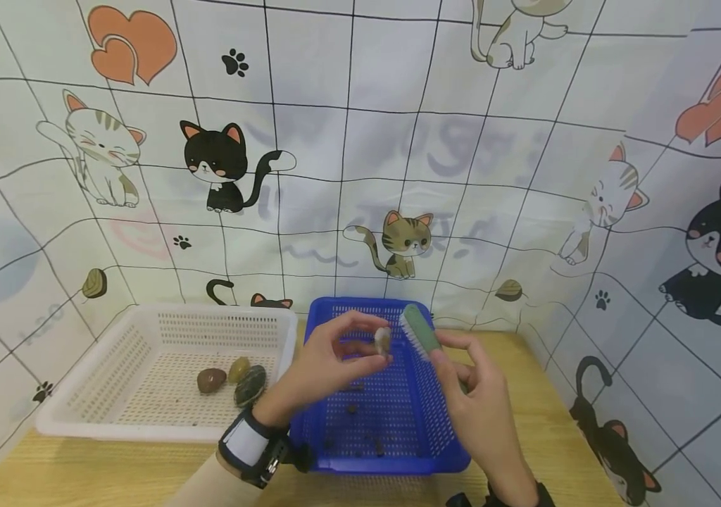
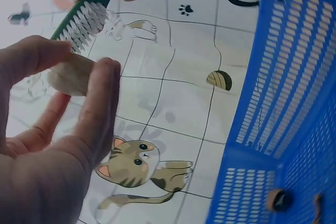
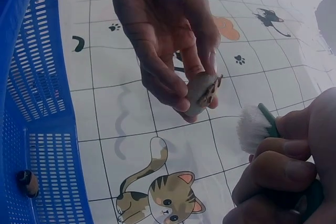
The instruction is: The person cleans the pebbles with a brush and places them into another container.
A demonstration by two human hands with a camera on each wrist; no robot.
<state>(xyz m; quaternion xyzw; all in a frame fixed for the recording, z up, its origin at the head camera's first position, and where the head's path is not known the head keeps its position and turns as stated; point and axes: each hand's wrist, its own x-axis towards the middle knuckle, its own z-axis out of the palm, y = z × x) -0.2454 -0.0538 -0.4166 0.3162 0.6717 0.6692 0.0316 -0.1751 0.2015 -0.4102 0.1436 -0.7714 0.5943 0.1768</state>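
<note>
**Blue basket: green brush and pale stone held apart over it**

One printed wall covering stands behind one wooden table. Baskets, two: a white basket at left, the blue basket at right. Hands, two: the left hand pinches the pale stone between thumb and fingertips, parted only by its thickness; the right hand has its fingers curled round the green brush. Brush, one: long axis slanting, bristle end up and left, bristles facing the stone. Stones, four: only the head view shows the dark striped stone, brown stone and yellowish stone, grouped in the white basket. The pale stone's long axis is near upright in the head view. The right wrist view shows dark brown patches on it; the left wrist view, a plain tan face. Small dark bits lie in the blue basket; exact count cannot be told.
</note>
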